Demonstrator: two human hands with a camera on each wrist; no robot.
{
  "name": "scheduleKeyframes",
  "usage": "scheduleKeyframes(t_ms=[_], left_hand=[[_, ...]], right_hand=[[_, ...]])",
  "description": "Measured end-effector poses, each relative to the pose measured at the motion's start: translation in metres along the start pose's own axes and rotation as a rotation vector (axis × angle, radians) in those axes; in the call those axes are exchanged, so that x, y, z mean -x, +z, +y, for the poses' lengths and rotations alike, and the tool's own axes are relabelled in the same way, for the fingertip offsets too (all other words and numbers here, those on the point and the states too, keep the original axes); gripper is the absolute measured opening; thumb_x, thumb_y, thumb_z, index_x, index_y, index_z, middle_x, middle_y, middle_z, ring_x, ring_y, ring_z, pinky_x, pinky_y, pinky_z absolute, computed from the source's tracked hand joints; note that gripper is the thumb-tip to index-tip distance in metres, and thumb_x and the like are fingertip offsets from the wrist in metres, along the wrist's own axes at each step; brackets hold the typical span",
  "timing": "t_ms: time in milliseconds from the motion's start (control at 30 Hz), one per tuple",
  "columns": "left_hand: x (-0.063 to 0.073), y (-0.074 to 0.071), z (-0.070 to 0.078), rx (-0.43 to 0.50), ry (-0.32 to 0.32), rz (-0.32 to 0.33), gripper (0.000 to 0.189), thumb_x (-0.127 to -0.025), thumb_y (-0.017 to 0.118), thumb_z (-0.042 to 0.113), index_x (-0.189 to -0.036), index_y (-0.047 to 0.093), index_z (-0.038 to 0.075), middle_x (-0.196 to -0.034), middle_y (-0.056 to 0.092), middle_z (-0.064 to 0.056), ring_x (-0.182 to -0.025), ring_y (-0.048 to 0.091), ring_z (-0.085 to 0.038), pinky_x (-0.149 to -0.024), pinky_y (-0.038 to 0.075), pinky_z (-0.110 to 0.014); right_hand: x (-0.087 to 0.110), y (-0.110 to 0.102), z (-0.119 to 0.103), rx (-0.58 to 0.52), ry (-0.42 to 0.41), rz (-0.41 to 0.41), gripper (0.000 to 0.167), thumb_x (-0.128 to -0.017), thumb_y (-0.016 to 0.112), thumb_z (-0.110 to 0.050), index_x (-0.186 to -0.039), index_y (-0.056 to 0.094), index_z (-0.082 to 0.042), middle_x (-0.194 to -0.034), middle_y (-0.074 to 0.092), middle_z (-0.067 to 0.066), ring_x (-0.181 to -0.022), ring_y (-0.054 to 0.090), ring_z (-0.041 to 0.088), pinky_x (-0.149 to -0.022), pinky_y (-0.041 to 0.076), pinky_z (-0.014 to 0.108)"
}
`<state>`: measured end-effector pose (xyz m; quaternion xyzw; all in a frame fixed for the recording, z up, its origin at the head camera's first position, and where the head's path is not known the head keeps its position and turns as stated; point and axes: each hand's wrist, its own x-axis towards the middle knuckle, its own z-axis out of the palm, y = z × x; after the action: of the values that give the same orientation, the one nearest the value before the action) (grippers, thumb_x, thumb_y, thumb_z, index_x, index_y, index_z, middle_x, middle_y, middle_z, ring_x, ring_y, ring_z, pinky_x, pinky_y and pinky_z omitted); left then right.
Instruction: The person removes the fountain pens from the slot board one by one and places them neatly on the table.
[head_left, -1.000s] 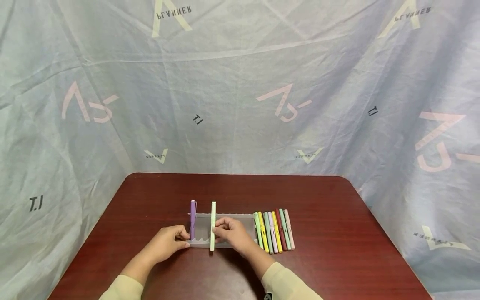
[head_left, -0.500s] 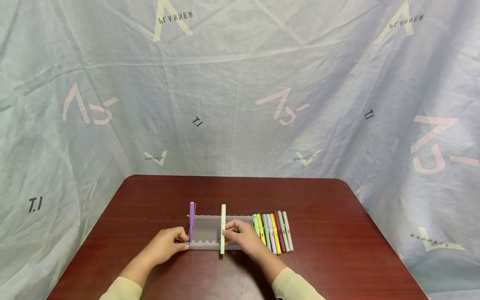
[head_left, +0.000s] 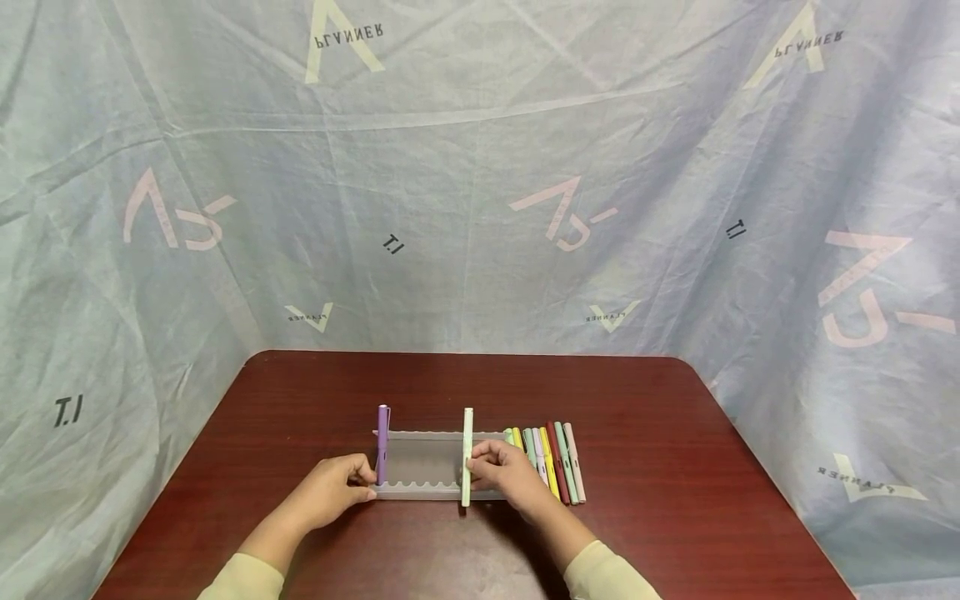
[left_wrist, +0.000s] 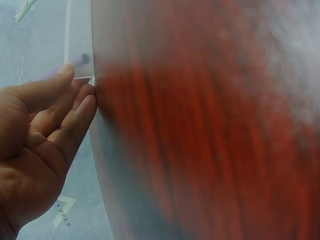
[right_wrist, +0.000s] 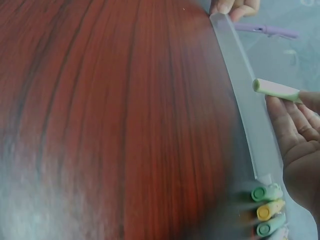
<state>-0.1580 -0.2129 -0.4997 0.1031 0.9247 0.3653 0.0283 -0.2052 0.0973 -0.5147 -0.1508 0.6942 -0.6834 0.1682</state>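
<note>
A pale green pen [head_left: 468,433] is pinched between the thumb and fingers of my right hand [head_left: 512,477]. It stands lengthwise over the right part of a translucent pen tray [head_left: 423,460] with notched front and back edges. At the tray's left end, a purple pen [head_left: 382,446] lies across the notches. My left hand [head_left: 326,490] grips the tray's front left corner with thumb and fingertips, close beside the purple pen. In the right wrist view, the end of the pale green pen [right_wrist: 275,89] sticks out past the fingers, over the tray's front wall [right_wrist: 242,95].
Right of the tray, a row of several pens [head_left: 558,467] in green, yellow, lilac, dark red and pink lies on the reddish-brown table [head_left: 637,417]; my right hand partly covers the nearest ones. Grey printed cloth [head_left: 450,167] hangs behind and at both sides.
My right hand has moved the pale green pen rightward along the tray, from left of its middle toward its right end. My left hand stays at the corner.
</note>
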Motion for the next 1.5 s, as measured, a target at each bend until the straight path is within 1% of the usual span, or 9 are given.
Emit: scheduleKeyframes(t_ms=[167,367,500,633,800,1000,1133,1333,1500], left_hand=[[0.001,0.0,0.0,0.008,0.014,-0.003,0.015,-0.082,0.078,0.015,-0.085,0.064,0.017,-0.09,0.071,0.007,-0.082,0.06,-0.005,-0.071,0.048,-0.025],[0.001,-0.001,0.001,0.012,0.005,-0.008,0.015,-0.082,0.077,0.014,-0.085,0.063,0.019,-0.09,0.07,0.008,-0.082,0.06,-0.006,-0.071,0.048,-0.024],[0.0,-0.001,0.001,0.014,0.017,-0.004,0.015,-0.082,0.078,0.014,-0.084,0.063,0.018,-0.09,0.07,0.007,-0.082,0.06,-0.006,-0.071,0.048,-0.024],[0.0,0.0,0.0,0.003,0.017,-0.002,0.016,-0.082,0.078,0.014,-0.084,0.063,0.018,-0.089,0.07,0.007,-0.081,0.059,-0.005,-0.071,0.047,-0.024],[-0.001,-0.001,0.001,-0.005,0.018,-0.008,0.016,-0.082,0.078,0.015,-0.083,0.063,0.019,-0.088,0.069,0.009,-0.081,0.059,-0.004,-0.071,0.047,-0.024],[0.0,-0.002,0.002,0.0,0.027,-0.013,0.016,-0.081,0.078,0.016,-0.084,0.062,0.018,-0.088,0.069,0.008,-0.082,0.06,-0.006,-0.071,0.048,-0.024],[0.0,-0.002,0.003,-0.003,0.025,-0.011,0.016,-0.081,0.078,0.015,-0.084,0.062,0.018,-0.088,0.069,0.008,-0.081,0.059,-0.007,-0.071,0.047,-0.024],[-0.001,-0.001,0.002,-0.007,0.014,-0.012,0.016,-0.082,0.078,0.014,-0.084,0.062,0.018,-0.088,0.069,0.008,-0.081,0.059,-0.006,-0.071,0.047,-0.024],[-0.002,0.0,0.002,-0.009,0.009,-0.014,0.017,-0.082,0.078,0.013,-0.084,0.062,0.019,-0.088,0.069,0.008,-0.08,0.059,-0.005,-0.071,0.047,-0.023]], right_hand=[[0.005,-0.011,0.0,0.009,0.012,0.017,0.027,-0.093,0.066,-0.011,-0.107,0.055,0.009,-0.093,0.066,0.01,-0.081,0.069,0.02,-0.076,0.058,0.041],[0.011,-0.022,-0.001,0.045,0.008,0.039,0.027,-0.094,0.066,-0.014,-0.107,0.055,0.008,-0.095,0.066,0.011,-0.082,0.069,0.021,-0.076,0.058,0.04],[0.015,-0.027,-0.003,0.069,0.008,0.06,0.028,-0.094,0.066,-0.014,-0.108,0.054,0.008,-0.096,0.066,0.012,-0.084,0.069,0.021,-0.078,0.058,0.04],[0.019,-0.035,-0.005,0.069,0.015,0.062,0.029,-0.095,0.065,-0.014,-0.11,0.054,0.009,-0.097,0.066,0.013,-0.084,0.069,0.023,-0.079,0.057,0.043],[0.022,-0.054,-0.005,0.06,0.031,0.062,0.03,-0.095,0.064,-0.013,-0.112,0.053,0.009,-0.097,0.065,0.012,-0.084,0.068,0.023,-0.078,0.057,0.047],[0.029,-0.078,-0.004,0.082,0.071,0.093,0.03,-0.094,0.065,-0.014,-0.111,0.053,0.009,-0.094,0.065,0.009,-0.08,0.067,0.022,-0.077,0.058,0.045],[0.035,-0.09,-0.007,0.098,0.101,0.12,0.03,-0.094,0.065,-0.014,-0.11,0.054,0.008,-0.095,0.065,0.012,-0.078,0.067,0.023,-0.076,0.058,0.044],[0.042,-0.109,-0.008,0.125,0.11,0.134,0.031,-0.094,0.064,-0.013,-0.112,0.053,0.01,-0.094,0.063,0.014,-0.078,0.066,0.025,-0.075,0.058,0.045],[0.045,-0.128,-0.008,0.14,0.134,0.166,0.03,-0.094,0.065,-0.013,-0.111,0.054,0.009,-0.095,0.062,0.017,-0.079,0.066,0.028,-0.074,0.058,0.044]])
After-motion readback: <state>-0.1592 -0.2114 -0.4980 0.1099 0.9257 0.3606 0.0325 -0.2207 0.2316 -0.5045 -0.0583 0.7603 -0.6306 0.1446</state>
